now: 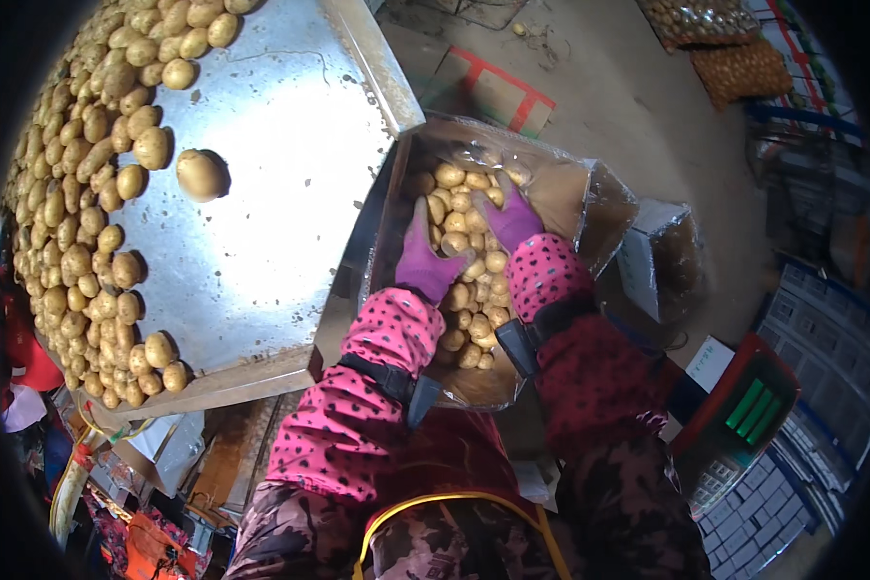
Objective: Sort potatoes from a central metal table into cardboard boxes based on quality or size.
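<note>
A cardboard box (pixel 554 206) lined with clear plastic film stands before me, with many potatoes (pixel 480 290) in it. Both my hands wear purple gloves with greyish fingers. My left hand (pixel 431 254) rests on the potatoes at the box's left side, fingers and thumb spread. Across from it, my right hand (pixel 511 214) lies on the potatoes near the far right part, also with its fingers apart. Neither hand is plainly closed around a potato; the fingertips are partly hidden among them. One lone potato (pixel 201 175) lies on the metal sorting table (pixel 261 203), left of the box.
A large heap of potatoes (pixel 72 239) covers the table's left part. The table's raised rim (pixel 384 72) runs close to the box. Beyond the box stands another lined carton (pixel 667 254). A scale with a green display (pixel 750 409) is at my right. Net sacks (pixel 743 70) lie far right.
</note>
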Available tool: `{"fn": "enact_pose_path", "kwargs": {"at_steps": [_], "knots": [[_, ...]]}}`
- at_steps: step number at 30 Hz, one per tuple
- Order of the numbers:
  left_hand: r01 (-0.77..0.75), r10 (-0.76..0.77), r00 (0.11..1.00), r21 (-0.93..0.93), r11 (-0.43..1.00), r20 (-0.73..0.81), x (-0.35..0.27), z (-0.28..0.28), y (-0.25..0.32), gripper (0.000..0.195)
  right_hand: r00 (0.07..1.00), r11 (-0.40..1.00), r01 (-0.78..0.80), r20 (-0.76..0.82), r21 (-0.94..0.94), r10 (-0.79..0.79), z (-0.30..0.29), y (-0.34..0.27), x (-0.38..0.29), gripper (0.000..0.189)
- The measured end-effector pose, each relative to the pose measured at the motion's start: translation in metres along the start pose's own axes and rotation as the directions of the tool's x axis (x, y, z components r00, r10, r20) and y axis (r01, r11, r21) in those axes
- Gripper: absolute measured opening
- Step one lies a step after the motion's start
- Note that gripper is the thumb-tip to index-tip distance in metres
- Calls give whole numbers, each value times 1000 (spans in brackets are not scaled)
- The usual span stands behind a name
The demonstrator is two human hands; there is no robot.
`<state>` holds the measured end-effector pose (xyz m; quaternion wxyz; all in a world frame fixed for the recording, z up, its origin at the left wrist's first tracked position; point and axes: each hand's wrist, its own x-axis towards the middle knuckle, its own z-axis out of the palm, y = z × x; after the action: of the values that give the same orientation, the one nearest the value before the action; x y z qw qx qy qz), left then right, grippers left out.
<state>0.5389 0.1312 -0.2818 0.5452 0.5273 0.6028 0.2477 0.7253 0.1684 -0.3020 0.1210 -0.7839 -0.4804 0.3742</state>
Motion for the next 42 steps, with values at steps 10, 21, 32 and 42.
{"fn": "enact_pose_path", "kwargs": {"at_steps": [10, 21, 32, 42], "knots": [[323, -307, 942, -624, 711, 138, 11, -12, 2, 77, 989, 943, -99, 136, 318, 58, 2, -22, -38, 53], [469, -161, 883, -831, 300, 440, -38, -23, 45, 65, 973, 827, -3, -189, 563, 132, 8, -29, -105, 37], [522, -102, 847, -777, 352, 523, -97, -29, 55, 58, 862, 852, 304, -505, 425, -56, -19, -59, -185, 39], [682, -132, 731, -713, 162, 669, -121, -43, 93, 64, 863, 606, 247, -456, 756, 218, -31, -71, -211, 25]]}}
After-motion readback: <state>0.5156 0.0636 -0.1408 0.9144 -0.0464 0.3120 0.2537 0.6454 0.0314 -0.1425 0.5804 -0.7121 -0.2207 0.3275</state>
